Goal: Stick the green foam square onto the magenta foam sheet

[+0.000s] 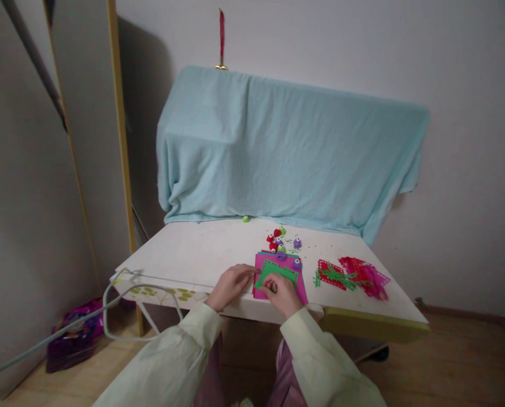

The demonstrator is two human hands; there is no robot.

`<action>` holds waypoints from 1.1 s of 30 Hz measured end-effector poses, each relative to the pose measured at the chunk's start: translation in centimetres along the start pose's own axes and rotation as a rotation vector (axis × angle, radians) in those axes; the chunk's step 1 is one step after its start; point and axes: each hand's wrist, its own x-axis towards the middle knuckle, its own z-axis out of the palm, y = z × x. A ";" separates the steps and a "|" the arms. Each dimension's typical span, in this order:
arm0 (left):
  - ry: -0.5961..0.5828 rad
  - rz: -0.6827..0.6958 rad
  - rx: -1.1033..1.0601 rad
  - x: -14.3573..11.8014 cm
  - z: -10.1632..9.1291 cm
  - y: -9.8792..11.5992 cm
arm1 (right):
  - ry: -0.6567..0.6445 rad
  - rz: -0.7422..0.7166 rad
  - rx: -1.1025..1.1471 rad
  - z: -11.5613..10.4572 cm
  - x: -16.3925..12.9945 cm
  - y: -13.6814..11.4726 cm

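Note:
A stack of pink paper sheets (pixel 263 264) lies near the front edge of a white table (pixel 201 254). On top of it rests a green sheet (pixel 278 272) with punched edges. My left hand (pixel 229 285) touches the left edge of the stack, fingers slightly bent. My right hand (pixel 283 294) rests on the green sheet with fingers curled over a small object; what it holds is hidden. Several small red, purple and green craft punches (pixel 280 243) sit just behind the sheets.
Punched red and green paper scraps (pixel 349 275) lie to the right on the table. A light blue cloth (pixel 278 152) covers something at the back. A green punch (pixel 246 219) sits by the cloth. A cable (pixel 108 305) hangs off the left; a purple bag (pixel 72 333) is on the floor.

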 end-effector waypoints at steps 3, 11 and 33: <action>-0.067 0.037 -0.020 1.0 0.2 -0.7 | -0.004 -0.033 0.031 -0.1 0.2 -0.2; -0.119 0.077 -0.051 2.5 0.4 -1.4 | -0.048 -0.095 0.048 0.3 0.6 -0.8; -0.166 0.033 0.093 2.6 0.5 -1.9 | -0.208 -0.119 0.241 -2.4 -1.0 1.1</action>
